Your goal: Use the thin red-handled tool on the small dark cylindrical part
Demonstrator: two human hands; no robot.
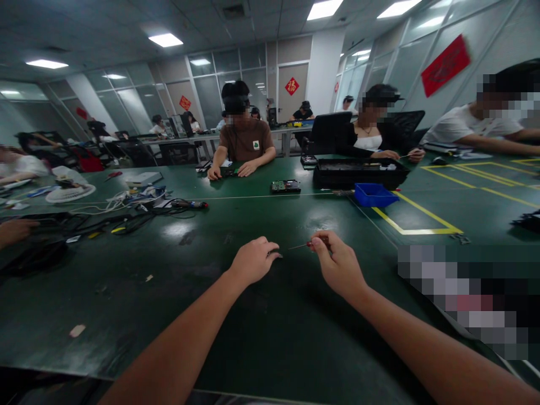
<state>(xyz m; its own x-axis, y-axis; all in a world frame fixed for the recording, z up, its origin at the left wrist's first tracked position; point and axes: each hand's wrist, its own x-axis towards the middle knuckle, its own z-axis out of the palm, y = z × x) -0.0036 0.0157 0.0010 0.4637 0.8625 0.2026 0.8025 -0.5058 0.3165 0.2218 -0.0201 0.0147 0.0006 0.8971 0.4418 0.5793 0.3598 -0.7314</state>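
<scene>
I'm looking down at a big green table [261, 337] and going across from the left edge of the frame. A co-worker's hand [14, 230] is poking in at the far left, sitting next to a dark pile of cables [105, 222]. A bit above that, a white round thing [70, 193] is lying in the upper left part of the tabletop; I can't tell what it is.

Lower centre, my left hand [253, 260] is resting knuckles-up on the table with the fingers curled in, the tips pinching something tiny against the surface. It's too small for me to say what. Just right of it, my right hand [337, 264] is gripping a small screwdriver [310, 244] with a reddish handle between thumb and fingers, its thin shaft pointing left toward the left hand. The tip is hanging just beside the left fingertips, and whether it's touching them I can't make out.

Straight above my hands, a person in a brown shirt [244, 140] is sitting across the table with both hands down on it. Right of that, a small circuit board [286, 185] is lying flat, then a long black tray [358, 173], and a blue bin [373, 194] is sitting just in front of the tray beside yellow tape lines [415, 219]. More people are sitting along the upper right.
</scene>
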